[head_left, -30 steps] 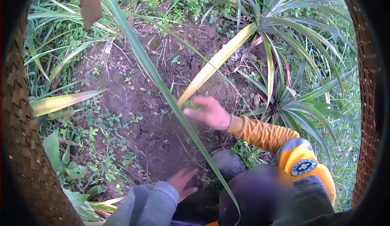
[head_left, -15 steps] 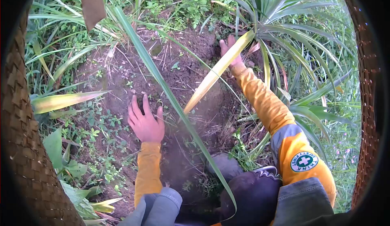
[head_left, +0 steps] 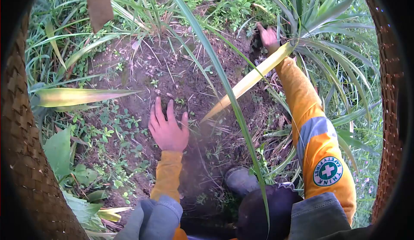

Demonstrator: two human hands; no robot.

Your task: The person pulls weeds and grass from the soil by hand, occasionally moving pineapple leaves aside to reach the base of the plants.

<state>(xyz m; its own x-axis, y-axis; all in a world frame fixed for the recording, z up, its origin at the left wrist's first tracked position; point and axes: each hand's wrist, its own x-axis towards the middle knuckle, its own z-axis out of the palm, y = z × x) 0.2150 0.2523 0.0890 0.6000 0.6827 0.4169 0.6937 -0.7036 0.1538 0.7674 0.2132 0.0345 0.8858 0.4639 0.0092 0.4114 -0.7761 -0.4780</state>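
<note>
My left hand (head_left: 169, 128) lies on the dark soil (head_left: 146, 67), fingers spread, with nothing in it. Low weeds (head_left: 129, 121) grow beside its outer edge. Farther out on the right, my right hand (head_left: 269, 38) reaches to the ground at the base of a spiky, pineapple-like plant (head_left: 302, 35). One of its digits points out, apart from the rest; plant leaves partly cover the hand, and no held thing shows. A yellowed, dry leaf (head_left: 250, 84) slants across just below that wrist. Between my hands runs a long green blade leaf (head_left: 222, 74).
Tall grass (head_left: 142, 7) borders the soil at the far side. A yellow-green leaf (head_left: 77, 97) juts in from the left. Below are my knee (head_left: 263, 210) and boot (head_left: 240, 181). Woven brown material (head_left: 26, 153) frames both sides, and a brown flap (head_left: 99, 5) hangs at the top.
The view has shifted, so the ground, plant and leaves sit farther right. My right hand has moved slightly up and right along the plant's base. My left hand still rests on the soil.
</note>
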